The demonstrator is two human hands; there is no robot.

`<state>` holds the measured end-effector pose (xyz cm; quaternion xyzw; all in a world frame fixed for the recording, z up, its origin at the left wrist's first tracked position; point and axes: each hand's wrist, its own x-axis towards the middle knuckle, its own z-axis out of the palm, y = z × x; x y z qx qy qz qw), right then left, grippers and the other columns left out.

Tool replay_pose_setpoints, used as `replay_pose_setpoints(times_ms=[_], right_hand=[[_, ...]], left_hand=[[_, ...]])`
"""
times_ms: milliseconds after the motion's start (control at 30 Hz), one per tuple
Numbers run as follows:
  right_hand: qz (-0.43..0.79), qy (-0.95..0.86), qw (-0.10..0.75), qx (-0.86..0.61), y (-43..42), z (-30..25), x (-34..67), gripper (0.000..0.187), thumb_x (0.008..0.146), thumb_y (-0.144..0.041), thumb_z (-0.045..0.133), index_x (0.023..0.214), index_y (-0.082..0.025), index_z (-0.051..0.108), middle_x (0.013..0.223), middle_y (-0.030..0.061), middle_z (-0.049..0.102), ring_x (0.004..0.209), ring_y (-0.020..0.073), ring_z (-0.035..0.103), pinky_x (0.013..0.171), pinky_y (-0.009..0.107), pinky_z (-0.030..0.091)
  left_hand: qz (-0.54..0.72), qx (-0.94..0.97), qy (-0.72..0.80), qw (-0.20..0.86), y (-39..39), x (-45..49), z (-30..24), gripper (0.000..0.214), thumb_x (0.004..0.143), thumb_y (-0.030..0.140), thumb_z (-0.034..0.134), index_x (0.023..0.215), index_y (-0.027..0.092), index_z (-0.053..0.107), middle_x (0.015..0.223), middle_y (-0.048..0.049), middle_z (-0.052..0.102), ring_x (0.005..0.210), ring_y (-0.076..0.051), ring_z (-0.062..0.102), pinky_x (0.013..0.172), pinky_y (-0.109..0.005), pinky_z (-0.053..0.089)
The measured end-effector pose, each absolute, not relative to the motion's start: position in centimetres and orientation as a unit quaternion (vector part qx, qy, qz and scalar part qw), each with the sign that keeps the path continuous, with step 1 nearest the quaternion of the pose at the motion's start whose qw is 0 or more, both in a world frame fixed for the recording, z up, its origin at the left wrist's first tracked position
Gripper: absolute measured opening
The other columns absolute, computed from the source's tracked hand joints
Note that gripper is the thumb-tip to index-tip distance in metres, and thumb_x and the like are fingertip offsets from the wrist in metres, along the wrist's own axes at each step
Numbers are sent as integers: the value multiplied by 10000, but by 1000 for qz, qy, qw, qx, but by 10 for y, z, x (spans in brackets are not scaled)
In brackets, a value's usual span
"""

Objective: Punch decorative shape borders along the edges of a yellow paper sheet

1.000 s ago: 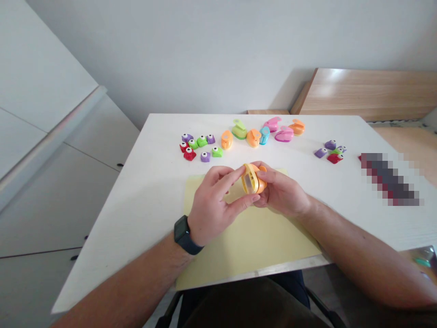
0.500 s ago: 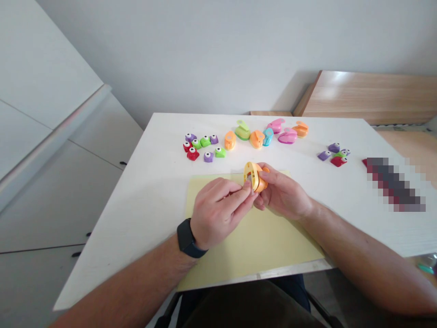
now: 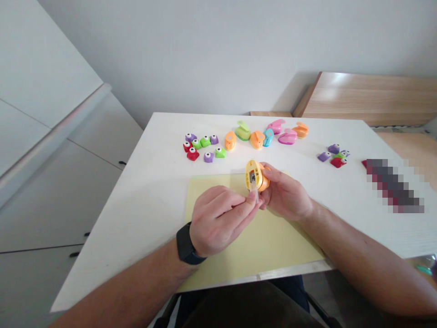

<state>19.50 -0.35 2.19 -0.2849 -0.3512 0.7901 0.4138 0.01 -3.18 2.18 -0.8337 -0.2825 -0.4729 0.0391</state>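
My right hand (image 3: 285, 196) grips an orange paper punch (image 3: 256, 175), turned so its underside with a dark opening faces me. My left hand (image 3: 218, 218) is closed in a pinch just below the punch, its thumb and forefinger holding a small clear cover (image 3: 253, 192) that hangs off the underside of the punch. Both hands hover over a pale yellow sheet of paper (image 3: 252, 246) that lies on the white table (image 3: 143, 200). A dark watch sits on my left wrist.
Several bigger punches (image 3: 266, 133) in orange, green, blue and pink line the far side. Small red, green and purple punches (image 3: 202, 146) lie left of them, another small cluster (image 3: 334, 155) to the right. A wooden board (image 3: 368, 98) leans behind.
My left hand slid down from the punch's face and drew the clear cover away from its underside, which now shows a dark opening. My right hand lifted the punch slightly.
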Motion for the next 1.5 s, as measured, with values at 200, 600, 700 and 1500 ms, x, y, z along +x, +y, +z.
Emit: replay_pose_setpoints(times_ms=[200, 600, 700, 1500], right_hand=[[787, -347, 419, -292, -3, 22, 195, 191, 947, -379, 581, 1010, -201, 560, 713, -9, 652, 503, 120, 587, 433, 202, 450], [772, -358, 434, -295, -4, 20, 194, 173, 969, -365, 553, 988, -193, 556, 722, -1, 644, 506, 113, 570, 453, 208, 448], [769, -354, 440, -300, -4, 21, 194, 165, 957, -368, 576, 989, -208, 548, 732, -8, 642, 508, 116, 565, 459, 216, 448], [764, -392, 432, -275, -7, 20, 207, 310, 845, -404, 615, 1103, -246, 543, 893, 34, 651, 726, 213, 624, 736, 399, 519]], left_hand=[[-472, -834, -282, 47, -33, 1, 25, 266, 814, 73, 784, 1055, 173, 733, 722, 6, 726, 620, -119, 653, 600, -269, 532], [-503, -815, -285, 34, -33, 1, 19, 181, 803, 81, 785, 888, 215, 697, 717, 16, 690, 636, -117, 619, 615, -256, 515], [-510, -810, -291, 14, -32, 1, 15, 175, 808, 88, 780, 860, 217, 674, 709, 17, 668, 634, -115, 603, 602, -254, 493], [-477, -761, -384, -215, -38, 12, 18, 194, 823, 195, 742, 953, 217, 601, 787, 31, 696, 662, -102, 644, 637, -240, 536]])
